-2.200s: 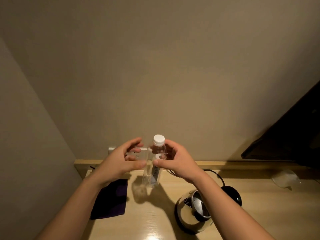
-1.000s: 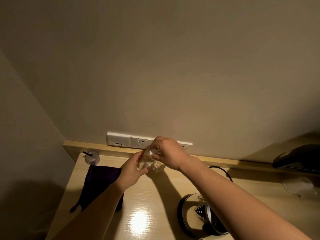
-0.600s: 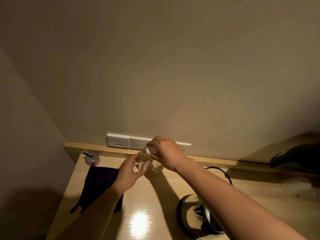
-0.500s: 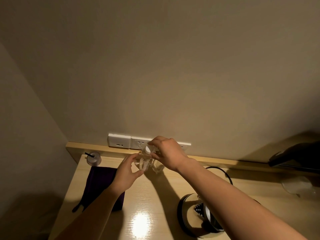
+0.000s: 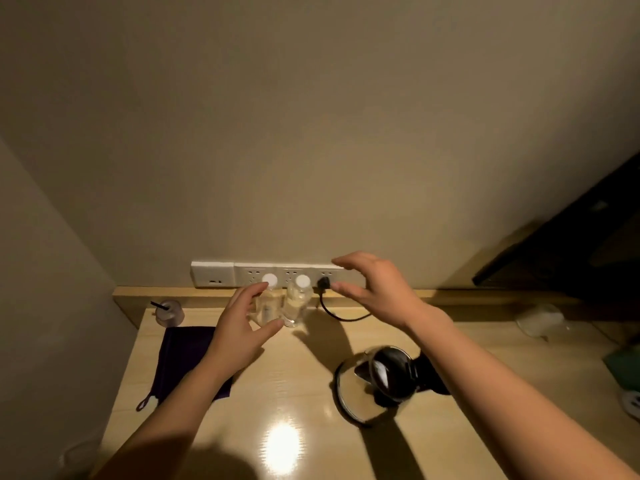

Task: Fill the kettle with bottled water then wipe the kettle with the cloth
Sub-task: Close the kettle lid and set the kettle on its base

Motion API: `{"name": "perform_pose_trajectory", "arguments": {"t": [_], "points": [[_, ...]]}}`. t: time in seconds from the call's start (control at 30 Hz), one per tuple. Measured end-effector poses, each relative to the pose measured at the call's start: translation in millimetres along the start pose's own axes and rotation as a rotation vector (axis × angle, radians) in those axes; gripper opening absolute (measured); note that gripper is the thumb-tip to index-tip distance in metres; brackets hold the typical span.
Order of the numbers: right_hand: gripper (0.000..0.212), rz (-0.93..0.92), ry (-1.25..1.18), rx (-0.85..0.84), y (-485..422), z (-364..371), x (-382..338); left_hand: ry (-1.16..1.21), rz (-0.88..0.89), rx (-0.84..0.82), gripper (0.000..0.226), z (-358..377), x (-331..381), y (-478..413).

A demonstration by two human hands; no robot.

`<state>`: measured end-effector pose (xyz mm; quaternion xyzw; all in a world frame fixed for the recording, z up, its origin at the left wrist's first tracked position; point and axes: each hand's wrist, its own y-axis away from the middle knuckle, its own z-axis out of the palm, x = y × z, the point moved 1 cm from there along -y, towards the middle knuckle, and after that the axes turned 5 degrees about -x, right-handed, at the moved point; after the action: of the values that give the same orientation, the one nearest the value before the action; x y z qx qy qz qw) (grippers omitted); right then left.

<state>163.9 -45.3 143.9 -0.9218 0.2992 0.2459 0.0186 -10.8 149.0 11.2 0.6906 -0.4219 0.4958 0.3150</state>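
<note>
Two clear water bottles with white caps stand side by side at the back of the desk, under the wall sockets. My left hand (image 5: 239,327) is cupped around the left water bottle (image 5: 267,303), with the thumb at its base and the fingers along its left side. The second bottle (image 5: 298,301) stands free just to its right. My right hand (image 5: 375,289) hovers open to the right of both bottles and holds nothing. The steel kettle (image 5: 360,393) sits at the front right with its lid open. A dark purple cloth (image 5: 183,351) lies flat at the left, partly under my left forearm.
A white socket strip (image 5: 221,273) runs along the wall, with a black plug (image 5: 323,282) and cord in it. A small cup with a straw (image 5: 169,311) stands in the back left corner. A clear plastic item (image 5: 540,318) and a green object (image 5: 627,362) lie at the right.
The capped bottle has been set down upright beside the second one. My right hand has let go of its cap and drawn away to the right with its fingers apart.
</note>
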Motion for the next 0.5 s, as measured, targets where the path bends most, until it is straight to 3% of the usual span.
{"name": "perform_pose_trajectory", "arguments": {"t": [0.27, 0.43, 0.5], "points": [[0.068, 0.286, -0.049, -0.028, 130, -44, 90, -0.041, -0.028, -0.504, 0.104, 98, 27, 25], [0.113, 0.372, -0.248, -0.241, 182, -32, 140, -0.119, -0.028, -0.619, 0.114, 153, 25, 32], [0.116, 0.346, -0.295, -0.282, 188, -21, 153, -0.068, -0.064, -0.587, 0.107, 166, 21, 35]]}}
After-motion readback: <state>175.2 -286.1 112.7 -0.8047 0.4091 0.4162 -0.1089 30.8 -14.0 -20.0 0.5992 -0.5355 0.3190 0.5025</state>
